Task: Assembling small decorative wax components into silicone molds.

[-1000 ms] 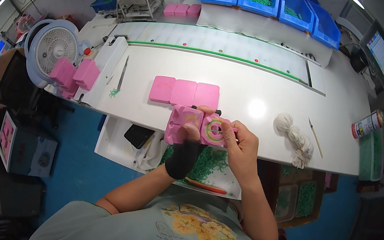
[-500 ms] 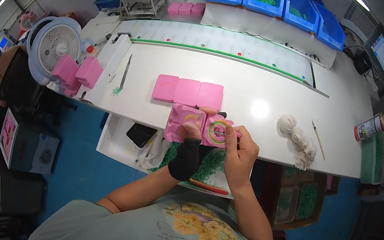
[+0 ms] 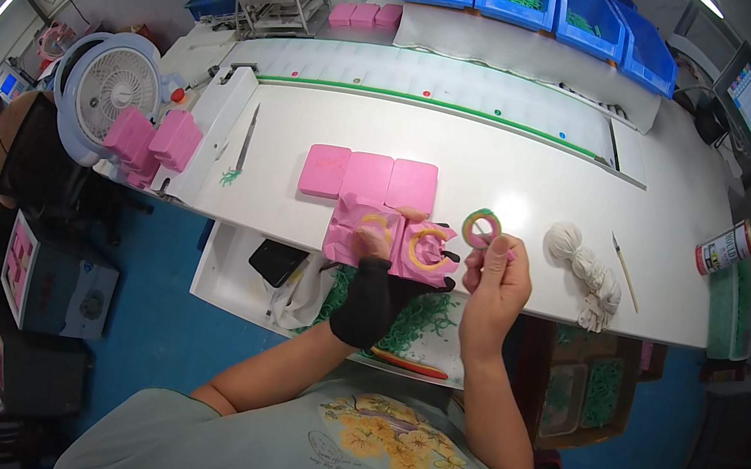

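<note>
My left hand [image 3: 373,246], in a black part-fingered glove, grips a pink mould [image 3: 342,245] spread open in two halves. Its thumb lies across the left half, and fingertips show at the far and right edges. A yellow curved shape [image 3: 424,262] marks the mould's right half. To the right of it, my right hand [image 3: 495,302] pinches a small ring-shaped piece [image 3: 485,215] in green, yellow and pink, held up apart from the mould. Just beyond, three pink blocks [image 3: 367,177] sit side by side on the white table [image 3: 279,218].
Beneath the table edge, an open drawer [image 3: 212,272] holds green scraps, a black object and red-handled tool. White cloth [image 3: 578,269], a thin brush-like tool [image 3: 625,271] and a spray can [image 3: 727,248] are right. A fan [image 3: 111,96] stands left; blue bins [image 3: 518,8] line the back.
My right hand has moved right and away from the mould, lifting the ring-shaped piece out of its right half. The left hand still grips the mould. Coloured dots along the conveyor have shifted left.
</note>
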The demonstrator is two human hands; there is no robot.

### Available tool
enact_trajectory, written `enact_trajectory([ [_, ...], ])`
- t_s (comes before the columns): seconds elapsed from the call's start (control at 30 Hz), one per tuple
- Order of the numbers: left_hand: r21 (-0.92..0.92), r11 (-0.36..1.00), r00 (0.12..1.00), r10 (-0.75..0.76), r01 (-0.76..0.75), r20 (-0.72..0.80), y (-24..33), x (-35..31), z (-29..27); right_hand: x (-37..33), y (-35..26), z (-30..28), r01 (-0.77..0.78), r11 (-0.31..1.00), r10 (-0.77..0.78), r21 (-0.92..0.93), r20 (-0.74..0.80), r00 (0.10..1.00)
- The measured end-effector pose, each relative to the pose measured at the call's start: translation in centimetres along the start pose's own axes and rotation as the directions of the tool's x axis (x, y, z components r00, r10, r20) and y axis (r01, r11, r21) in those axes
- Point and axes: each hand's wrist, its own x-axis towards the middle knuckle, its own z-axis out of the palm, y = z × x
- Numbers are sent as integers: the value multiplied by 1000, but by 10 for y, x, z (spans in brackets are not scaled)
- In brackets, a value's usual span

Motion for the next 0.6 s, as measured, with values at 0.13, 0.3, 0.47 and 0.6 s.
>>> enact_trajectory([
  [0.13,-226,965,991,-120,130,57,-9,11,-17,48,2,-54,19,978,-9,-205,50,999],
  [0.3,-376,899,974,-202,226,101,-15,17,-20,56,-25,-79,278,265,-127,-923,252,959],
  [0.47,-474,835,960,-241,280,143,-13,20,-28,62,-64,-124,493,-90,-426,-865,481,766],
  [0.6,-408,870,961,-255,275,105,-16,23,-19,62,-59,-153,465,67,-123,-883,455,882],
])
